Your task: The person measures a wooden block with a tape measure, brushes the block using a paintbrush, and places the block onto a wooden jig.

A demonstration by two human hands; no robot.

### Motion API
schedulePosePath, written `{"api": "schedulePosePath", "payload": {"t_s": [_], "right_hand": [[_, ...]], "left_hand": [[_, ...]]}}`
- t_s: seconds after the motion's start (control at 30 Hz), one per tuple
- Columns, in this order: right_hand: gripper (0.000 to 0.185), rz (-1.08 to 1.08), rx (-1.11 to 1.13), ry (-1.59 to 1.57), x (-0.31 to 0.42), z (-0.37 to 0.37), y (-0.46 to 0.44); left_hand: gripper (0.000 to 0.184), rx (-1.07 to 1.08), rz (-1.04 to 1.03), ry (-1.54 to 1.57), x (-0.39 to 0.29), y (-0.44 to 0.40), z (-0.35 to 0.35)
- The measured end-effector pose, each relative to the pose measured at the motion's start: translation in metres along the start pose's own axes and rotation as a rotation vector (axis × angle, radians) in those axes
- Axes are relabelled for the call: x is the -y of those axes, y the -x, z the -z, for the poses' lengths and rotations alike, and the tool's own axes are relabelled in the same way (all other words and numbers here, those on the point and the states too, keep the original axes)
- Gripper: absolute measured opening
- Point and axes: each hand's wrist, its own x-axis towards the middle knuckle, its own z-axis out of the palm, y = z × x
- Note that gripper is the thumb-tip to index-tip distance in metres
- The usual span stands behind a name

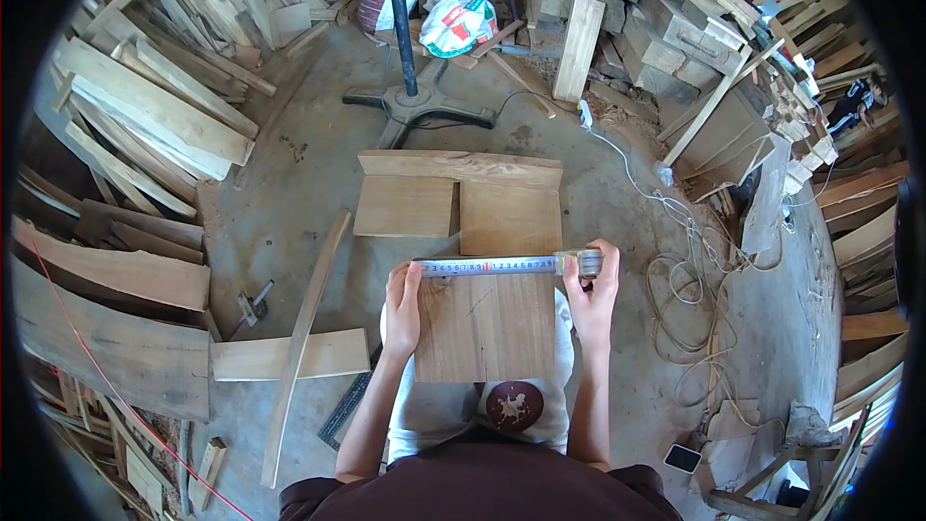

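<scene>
A square wooden board (485, 333) rests on my lap. Across its far edge lies the pulled-out blade of a tape measure (579, 263), with its numbers facing up. My left hand (402, 311) pinches the blade's end at the board's left corner, thumb on top. On the right side, my right hand (593, 299) grips the tape measure's case at the board's other far corner. Just beyond the board, two flat wooden panels (405, 205) lie on the floor, with a long plank (463, 168) along their far side.
A pedestal stand (415, 106) with a dark pole is ahead. Loose cables (675, 299) coil on the right floor. Wood is stacked on both sides. A long strip (307, 347) crosses a short board (338, 355) at left. A phone (683, 458) lies at lower right.
</scene>
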Motion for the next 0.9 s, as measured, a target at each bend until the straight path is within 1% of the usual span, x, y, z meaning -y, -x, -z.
{"api": "schedulePosePath", "payload": {"t_s": [0.53, 0.63, 0.73, 0.83, 0.9], "right_hand": [[0.044, -0.022, -0.019, -0.005, 0.0019, -0.0027, 0.0004], [0.044, 0.179, -0.105, 0.142, 0.0004, -0.0059, -0.0015], [0.047, 0.193, -0.134, 0.142, -0.0016, -0.0077, -0.0023], [0.050, 0.132, -0.108, 0.123, 0.0007, -0.0082, -0.0030], [0.050, 0.131, -0.119, 0.117, -0.0003, -0.0095, -0.0026]], "left_hand": [[0.051, 0.008, -0.001, 0.000, 0.0058, -0.0018, 0.0006], [0.050, 0.013, -0.010, -0.004, 0.0022, -0.0012, 0.0007], [0.050, 0.020, -0.015, -0.008, 0.0062, -0.0027, 0.0013], [0.051, 0.024, -0.010, -0.013, 0.0015, -0.0017, 0.0017], [0.050, 0.025, -0.001, -0.001, 0.0042, -0.0020, 0.0020]]}}
